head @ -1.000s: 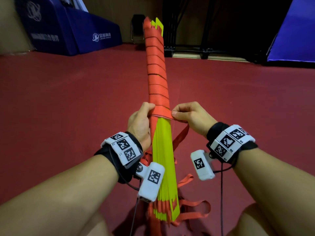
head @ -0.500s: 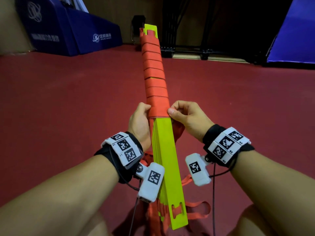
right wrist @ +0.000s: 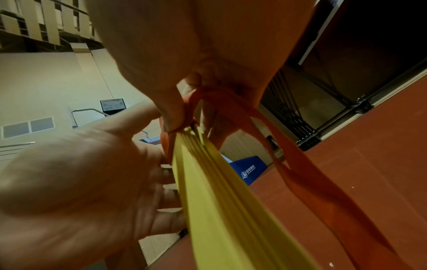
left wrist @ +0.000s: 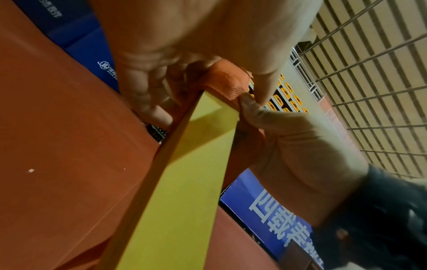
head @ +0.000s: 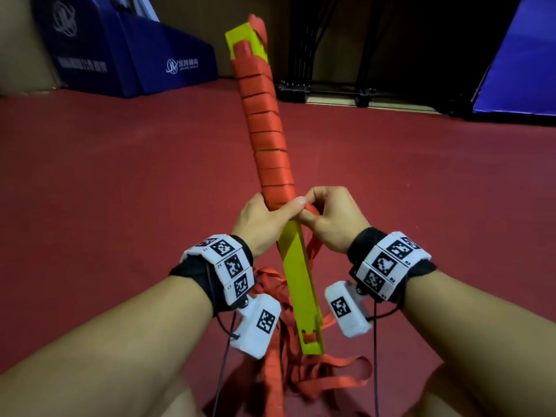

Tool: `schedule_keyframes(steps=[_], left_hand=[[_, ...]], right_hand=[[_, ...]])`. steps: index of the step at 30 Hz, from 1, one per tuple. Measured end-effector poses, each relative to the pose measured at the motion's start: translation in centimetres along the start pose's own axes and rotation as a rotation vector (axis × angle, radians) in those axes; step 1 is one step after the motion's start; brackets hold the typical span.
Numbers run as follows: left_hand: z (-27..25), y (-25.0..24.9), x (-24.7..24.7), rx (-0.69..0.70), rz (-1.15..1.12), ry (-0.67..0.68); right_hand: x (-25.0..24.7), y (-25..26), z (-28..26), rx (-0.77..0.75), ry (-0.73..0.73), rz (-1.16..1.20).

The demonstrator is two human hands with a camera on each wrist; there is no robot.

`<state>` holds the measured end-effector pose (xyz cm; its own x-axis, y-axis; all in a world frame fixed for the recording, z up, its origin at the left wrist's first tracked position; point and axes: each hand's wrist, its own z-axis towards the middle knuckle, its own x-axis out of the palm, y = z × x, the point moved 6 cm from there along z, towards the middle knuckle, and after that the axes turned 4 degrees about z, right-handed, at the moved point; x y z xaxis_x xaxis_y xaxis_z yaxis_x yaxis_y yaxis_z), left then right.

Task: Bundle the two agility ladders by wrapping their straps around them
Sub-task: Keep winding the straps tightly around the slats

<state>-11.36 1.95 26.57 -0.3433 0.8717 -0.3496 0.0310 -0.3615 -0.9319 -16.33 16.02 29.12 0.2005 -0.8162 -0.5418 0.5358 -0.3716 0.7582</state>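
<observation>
A stack of yellow ladder rungs stands tilted in front of me, its upper half wound in orange strap. My left hand grips the stack at the lowest winding, thumb laid across the strap. My right hand pinches the free orange strap beside the stack. In the left wrist view the rungs run up to the strap under my fingers. In the right wrist view the strap trails from my fingers past the rungs. Loose strap lies heaped on the floor below.
Red sports floor all around. Blue padded blocks stand at the back left, a blue mat at the back right, and a dark wheeled metal rack behind the stack.
The bundle has turned and leaned, its top swinging left then right. My right hand has brought the strap round to the right side and closed in against my left thumb.
</observation>
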Motion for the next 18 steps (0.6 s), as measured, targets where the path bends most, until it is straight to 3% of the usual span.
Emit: schedule_keyframes(steps=[9,14,18], left_hand=[[-0.1,1.3,0.3,-0.146,-0.197,0.039],[0.4,1.4,-0.2,-0.1,-0.253,0.01],[0.4,1.3,0.0,-0.084,-0.264,0.077]], right_hand=[[0.1,-0.1,-0.3,0.056,0.003,0.086],[0.3,-0.5,-0.2,0.088,0.111,0.235],[0.2,-0.7,-0.3,0.08,0.215,0.223]])
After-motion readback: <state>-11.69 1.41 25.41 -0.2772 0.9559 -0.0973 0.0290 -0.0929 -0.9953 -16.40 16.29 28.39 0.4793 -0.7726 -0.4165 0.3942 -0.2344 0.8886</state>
